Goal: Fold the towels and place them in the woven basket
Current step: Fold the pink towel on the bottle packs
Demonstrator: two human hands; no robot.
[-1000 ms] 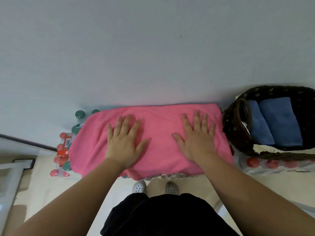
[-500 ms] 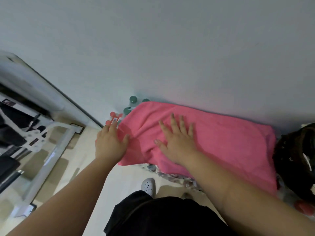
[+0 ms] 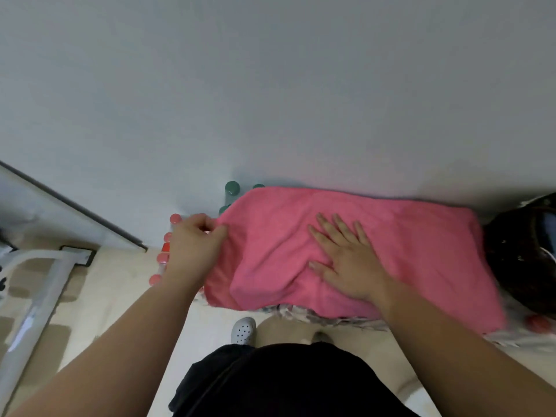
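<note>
A pink towel (image 3: 406,242), folded into a long strip, lies across a small surface against the grey wall. My left hand (image 3: 194,246) pinches the towel's left end, fingers closed on the cloth. My right hand (image 3: 346,260) lies flat on the towel's middle, fingers spread, pressing it down. The dark woven basket (image 3: 523,260) stands just right of the towel, cut off by the frame's edge; its inside is barely visible.
Bottles with green caps (image 3: 232,188) and red caps (image 3: 175,218) stand on the floor left of the towel. A white metal frame (image 3: 33,299) stands at far left. My shoe (image 3: 243,330) and dark shorts show below. A patterned cloth (image 3: 325,317) hangs under the towel.
My view swung left, so the basket slid to the right edge. My left hand left the towel's top and took hold of its left end. My right hand moved toward the towel's middle.
</note>
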